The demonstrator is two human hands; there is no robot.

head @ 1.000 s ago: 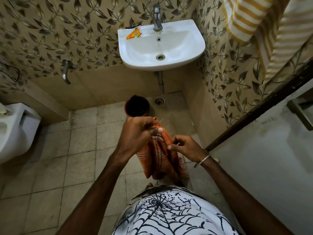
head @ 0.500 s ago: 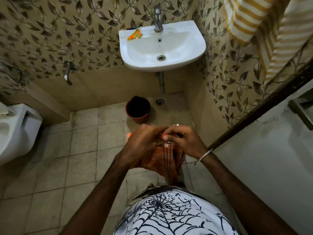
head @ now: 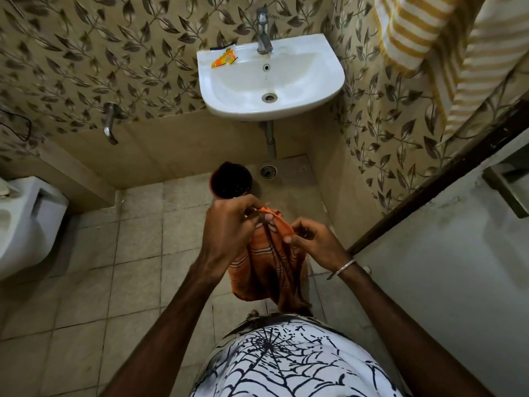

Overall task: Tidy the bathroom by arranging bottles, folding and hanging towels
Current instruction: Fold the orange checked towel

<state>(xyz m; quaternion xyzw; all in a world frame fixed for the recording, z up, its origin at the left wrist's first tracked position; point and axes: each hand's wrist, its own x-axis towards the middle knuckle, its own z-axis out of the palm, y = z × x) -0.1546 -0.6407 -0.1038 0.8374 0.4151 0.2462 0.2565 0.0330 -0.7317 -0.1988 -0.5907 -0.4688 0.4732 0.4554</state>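
An orange towel with thin white and dark stripes hangs bunched in front of my body, above the tiled floor. My left hand grips its upper edge from the left, fingers closed over the cloth. My right hand pinches the same upper edge from the right, a metal bangle on that wrist. The two hands are a short way apart. A yellow and white striped towel hangs at the top right against the wall. No bottles are visible.
A white washbasin with a tap and an orange sachet is on the far wall. A dark red bucket stands on the floor below it, beside a floor drain. A white toilet is at the left, a door frame at the right.
My hands met at the towel's top edge half a second ago and have now drawn slightly apart. The cloth hangs lower and looser than before.
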